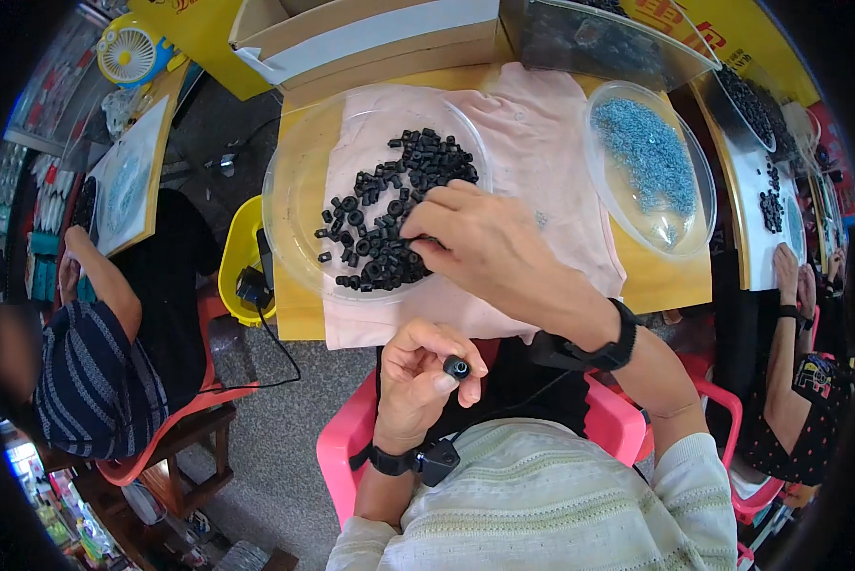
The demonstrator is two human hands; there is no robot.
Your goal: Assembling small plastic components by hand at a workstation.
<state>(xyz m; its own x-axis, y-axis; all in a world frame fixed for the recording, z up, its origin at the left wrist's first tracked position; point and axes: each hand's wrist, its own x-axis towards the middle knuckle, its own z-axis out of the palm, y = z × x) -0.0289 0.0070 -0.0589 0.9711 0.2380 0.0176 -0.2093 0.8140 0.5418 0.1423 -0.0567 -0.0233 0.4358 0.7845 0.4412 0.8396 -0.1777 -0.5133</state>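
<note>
Between thumb and fingers, my left hand (416, 385) pinches a small black cylindrical part (457, 367) with a pale bluish ring showing in its end. It is held just off the near table edge. My right hand (484, 238) reaches over a clear round plastic tray (289, 224), its fingertips bent together at a pile of similar black parts (389, 252). Whatever lies between those fingertips is hidden. A clear oval tray (679, 243) of tiny blue pieces (646, 152) stands to the right of my right hand.
Pink cloth (532, 133) covers part of the yellow table (299, 319). An open cardboard box (370, 48) and a clear bin (608, 48) of dark parts stand behind. A yellow basket (242, 262) is at the left. People sit at tables on both sides.
</note>
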